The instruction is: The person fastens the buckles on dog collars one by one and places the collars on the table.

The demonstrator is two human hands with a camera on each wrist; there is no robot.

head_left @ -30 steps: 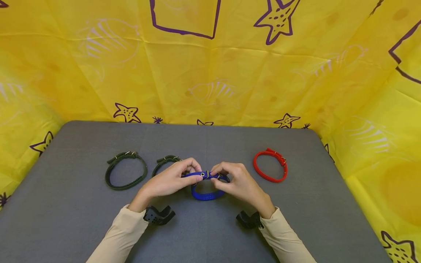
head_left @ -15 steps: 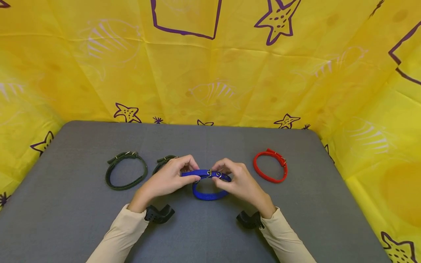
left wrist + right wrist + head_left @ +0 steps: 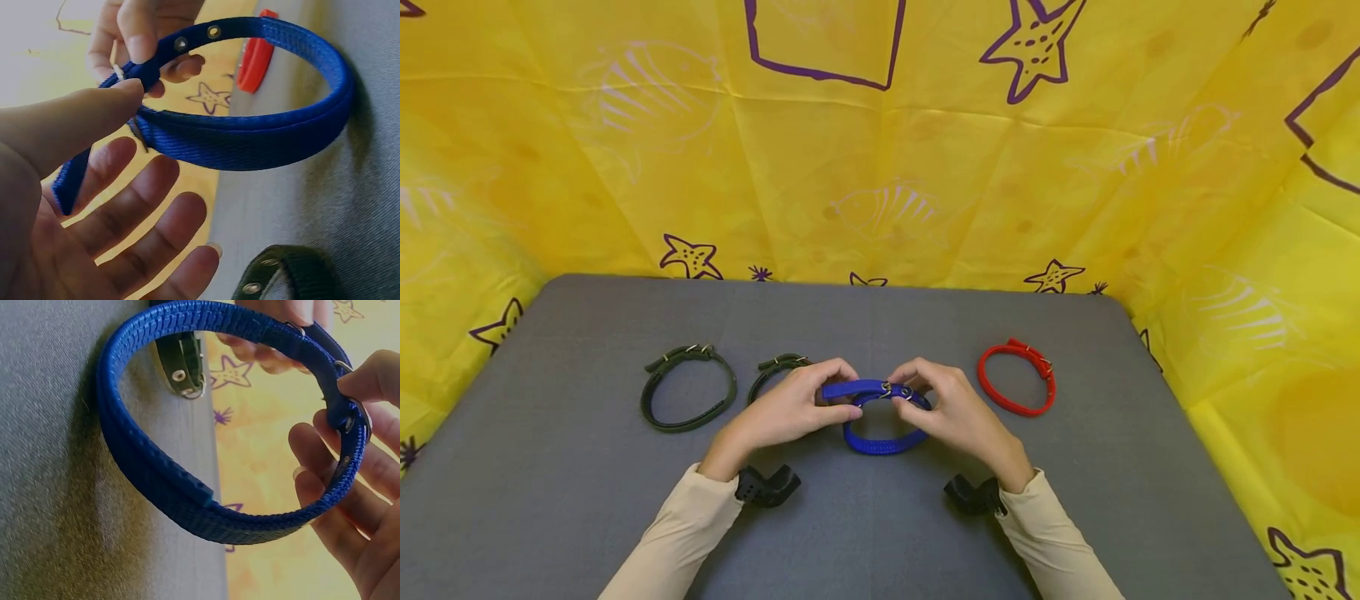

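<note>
A buckled blue collar (image 3: pixel 883 446) stands on its edge as a ring between both hands. Its metal buckle (image 3: pixel 886 388) sits at the top, and the strap's tail (image 3: pixel 72 184) sticks out to the left. My left hand (image 3: pixel 790 408) pinches the strap near the buckle; in the left wrist view its thumb lies over the strap while the other fingers spread loosely. On the opposite side, my right hand (image 3: pixel 951 412) pinches the collar by the buckle and ring, thumb in front. The right wrist view shows the collar's ribbed band (image 3: pixel 156 475) close up.
A dark green collar (image 3: pixel 727 400) lies at the left of the grey table (image 3: pixel 880 533). Another green collar (image 3: pixel 782 361) is partly hidden behind my left hand. To the right lies a red collar (image 3: pixel 982 375). Yellow patterned cloth (image 3: pixel 880 167) hangs around the table.
The strap's tail now shows longer to the left of the buckle. Both hands and the blue collar have shifted slightly right. The other collars stay put.
</note>
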